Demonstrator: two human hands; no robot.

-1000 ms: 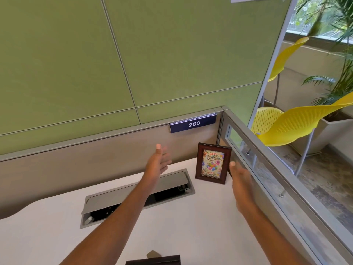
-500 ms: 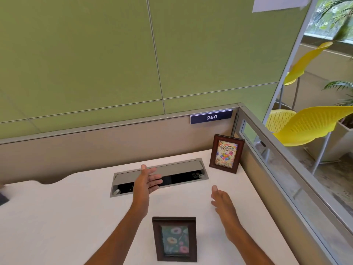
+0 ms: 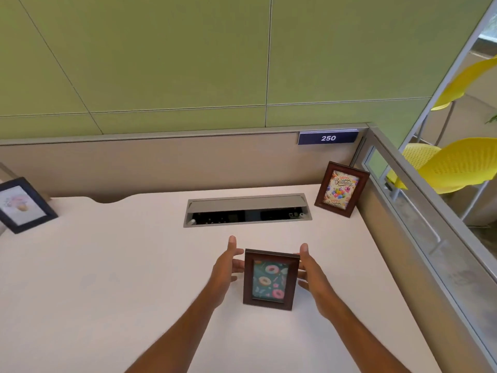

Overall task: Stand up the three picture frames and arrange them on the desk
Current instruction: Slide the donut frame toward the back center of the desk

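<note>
A dark brown frame with a donut picture (image 3: pixel 270 279) stands nearly upright on the white desk (image 3: pixel 107 265), near the front middle. My left hand (image 3: pixel 228 265) is at its left edge with fingers reaching behind it. My right hand (image 3: pixel 309 270) holds its right edge, thumb on the top corner. A brown frame with a birthday picture (image 3: pixel 341 189) stands in the far right corner, leaning back. At the far left edge stands a black frame with a pale picture (image 3: pixel 22 204).
An open cable tray with a grey lid (image 3: pixel 247 210) is set into the desk behind the donut frame. A beige and green partition with a "250" sign (image 3: pixel 328 137) backs the desk. A glass side panel (image 3: pixel 416 224) bounds the right; yellow chairs (image 3: pixel 462 162) stand beyond.
Both hands drew back from the birthday frame, came down to the donut frame lying flat and raised it upright between them. The view swung left and down, bringing the black frame into sight.
</note>
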